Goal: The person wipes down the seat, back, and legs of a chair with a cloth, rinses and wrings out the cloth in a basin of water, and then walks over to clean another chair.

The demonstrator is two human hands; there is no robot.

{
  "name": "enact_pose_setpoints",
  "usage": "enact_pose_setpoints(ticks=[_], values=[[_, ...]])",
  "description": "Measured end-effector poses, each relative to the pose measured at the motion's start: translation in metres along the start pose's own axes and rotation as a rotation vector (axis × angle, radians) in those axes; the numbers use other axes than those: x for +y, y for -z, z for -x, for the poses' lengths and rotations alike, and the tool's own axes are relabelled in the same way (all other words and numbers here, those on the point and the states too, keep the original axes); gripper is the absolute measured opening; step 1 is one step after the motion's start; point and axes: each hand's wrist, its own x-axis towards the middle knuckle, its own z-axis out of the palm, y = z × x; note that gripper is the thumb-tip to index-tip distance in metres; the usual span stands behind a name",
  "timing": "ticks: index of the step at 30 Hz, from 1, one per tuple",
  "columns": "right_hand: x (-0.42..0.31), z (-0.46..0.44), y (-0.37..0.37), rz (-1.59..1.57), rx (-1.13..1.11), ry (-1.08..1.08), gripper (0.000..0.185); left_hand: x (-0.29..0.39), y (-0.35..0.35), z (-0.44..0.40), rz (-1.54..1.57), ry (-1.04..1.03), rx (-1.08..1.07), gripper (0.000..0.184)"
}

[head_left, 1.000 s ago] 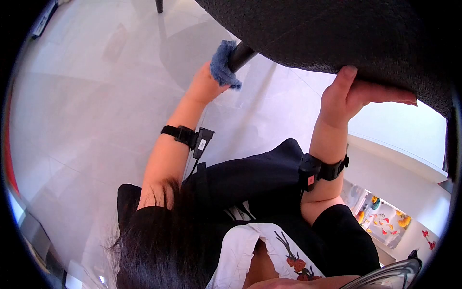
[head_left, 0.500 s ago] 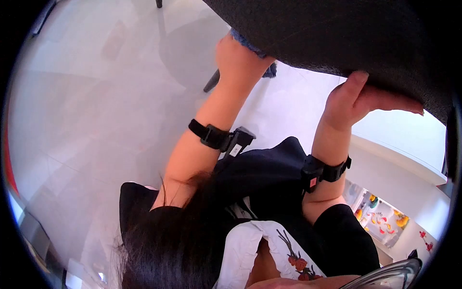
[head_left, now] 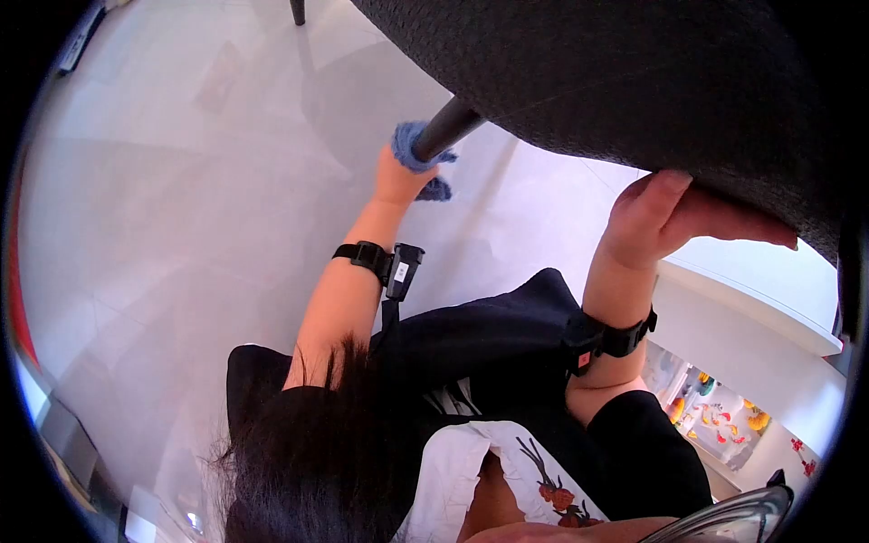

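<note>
A dark textured chair seat (head_left: 579, 72) fills the upper right, with a dark chair leg (head_left: 450, 127) coming out from beneath its edge. Around that leg is a fuzzy blue cloth (head_left: 415, 145), and my left hand (head_left: 398, 178) is closed on it; most of the fingers are hidden behind cloth and leg. A loose end of the cloth hangs below the hand. My right hand (head_left: 665, 217) grips the seat's near edge, thumb pressed against the surface and fingers stretched along it.
Pale, glossy floor (head_left: 181, 208) spreads across the left side. Another dark leg tip (head_left: 298, 11) stands at the top. A white cabinet or shelf (head_left: 751, 299) with a colourful picture panel (head_left: 720, 418) is at the right. Black straps with small devices (head_left: 398, 271) sit on both forearms.
My left hand and the blue cloth have moved down and left, away from the seat edge, exposing the chair leg. The right hand keeps its hold, sitting slightly lower in view.
</note>
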Motion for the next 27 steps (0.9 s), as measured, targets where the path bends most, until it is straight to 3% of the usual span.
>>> enact_pose_setpoints(ticks=[3,6,9,10,14,16,21,25,27], values=[[-0.002,0.004,0.005,0.178,-0.043,-0.004,0.116,-0.074,0.001,0.037,-0.019,0.251,-0.065,0.033],[0.0,0.0,0.004,0.092,-0.074,0.044,0.117,-0.067,0.009,0.038,0.26,0.529,-0.117,0.026],[0.002,-0.004,-0.003,0.002,-0.063,0.064,0.112,-0.066,0.009,0.029,0.021,0.406,-0.133,0.025],[-0.003,-0.01,-0.006,-0.057,-0.061,0.077,0.105,-0.06,0.009,0.024,-0.195,0.266,-0.098,0.029],[-0.012,-0.008,-0.009,-0.106,-0.002,-0.015,0.101,-0.013,0.009,0.001,0.081,0.287,-0.091,0.034],[-0.013,-0.009,-0.012,-0.154,0.032,-0.037,0.101,0.042,0.02,-0.02,-0.031,0.107,-0.055,0.038],[-0.022,-0.01,-0.01,-0.158,0.015,-0.07,0.1,0.142,0.023,-0.058,-0.114,-0.049,0.036,0.05],[-0.018,-0.012,-0.013,-0.123,0.019,-0.041,0.101,0.138,0.023,-0.054,-0.204,-0.144,0.109,0.049],[-0.016,-0.009,-0.012,-0.1,0.014,-0.04,0.102,0.128,0.022,-0.051,-0.167,-0.089,0.072,0.045]])
